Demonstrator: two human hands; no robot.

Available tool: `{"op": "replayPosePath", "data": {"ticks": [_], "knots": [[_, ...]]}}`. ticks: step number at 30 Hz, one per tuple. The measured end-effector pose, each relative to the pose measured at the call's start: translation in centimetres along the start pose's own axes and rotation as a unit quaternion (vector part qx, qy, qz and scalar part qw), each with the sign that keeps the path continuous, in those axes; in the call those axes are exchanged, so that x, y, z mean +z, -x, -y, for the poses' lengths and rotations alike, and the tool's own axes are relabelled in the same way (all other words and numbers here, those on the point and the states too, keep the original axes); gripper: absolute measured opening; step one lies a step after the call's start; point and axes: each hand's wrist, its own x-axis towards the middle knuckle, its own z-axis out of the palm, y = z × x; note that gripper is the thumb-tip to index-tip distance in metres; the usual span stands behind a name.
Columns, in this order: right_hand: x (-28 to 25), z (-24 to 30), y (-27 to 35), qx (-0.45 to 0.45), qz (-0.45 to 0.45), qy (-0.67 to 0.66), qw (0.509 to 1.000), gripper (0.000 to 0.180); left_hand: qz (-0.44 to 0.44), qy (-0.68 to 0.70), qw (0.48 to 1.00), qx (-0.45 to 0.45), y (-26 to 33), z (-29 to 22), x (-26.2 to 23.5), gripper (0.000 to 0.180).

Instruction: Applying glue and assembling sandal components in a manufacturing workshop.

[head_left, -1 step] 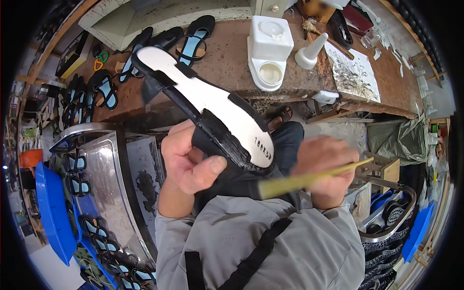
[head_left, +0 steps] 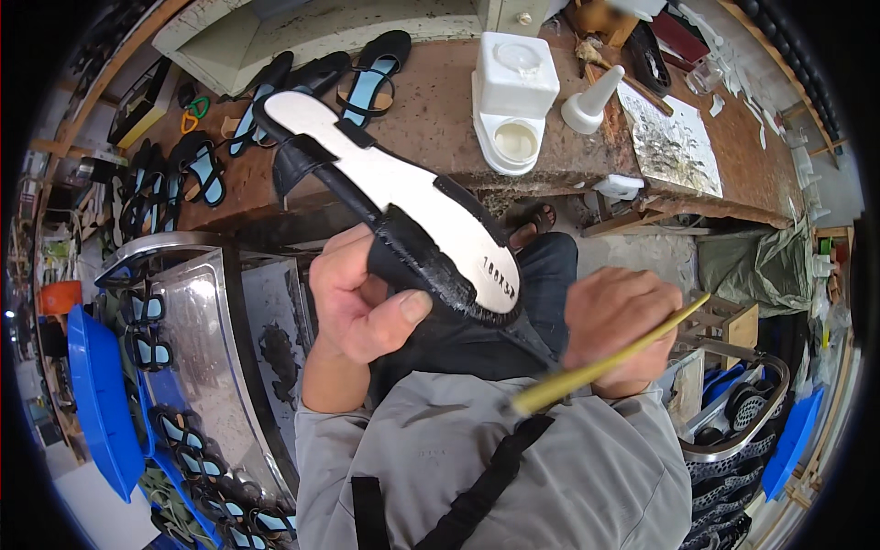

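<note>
My left hand (head_left: pixel 362 302) is closed round the side of a black sandal (head_left: pixel 376 179), held tilted with its underside toward me. A white insole board runs down its middle, and black strap material is folded over its edges. Stamped marks show at the end nearest me. In my right hand (head_left: pixel 616 321) is a brush (head_left: pixel 591 368) with a flat yellow handle. Its tip is smeared by motion and points down toward my apron, apart from the sandal. The fingers of that hand are wrapped round the handle.
On the brown workbench (head_left: pixel 587 160) stand a white glue pot (head_left: pixel 515 96) and a white cone-tipped bottle (head_left: pixel 587 101). Several sandals with blue footbeds (head_left: pixel 371 82) lie at the far left. A metal tray (head_left: pixel 197 339) is at my left, and a metal-rimmed rack (head_left: pixel 733 412) at my right.
The brush has swung down and slightly right, its tip moving away from the sandal toward my apron. The sandal has turned slightly in my left hand, which stays in nearly the same place.
</note>
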Motion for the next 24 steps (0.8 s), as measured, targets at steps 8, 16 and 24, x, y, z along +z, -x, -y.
{"op": "replayPosePath", "data": {"ticks": [8,16,24], "knots": [[-1.0,-2.8,0.2,0.102,0.082,-0.112,0.985,0.022,0.085,0.042,0.995,0.007,-0.3,2.1,-2.2,0.026],[-4.7,-6.3,-3.2,0.305,-0.046,-0.156,0.938,0.024,0.259,0.381,0.885,-0.071,1.2,4.2,-4.9,0.034],[-2.1,-7.5,-3.1,0.352,0.024,-0.135,0.926,0.041,0.331,0.513,0.786,-0.1,1.1,3.8,-6.1,0.034]]}}
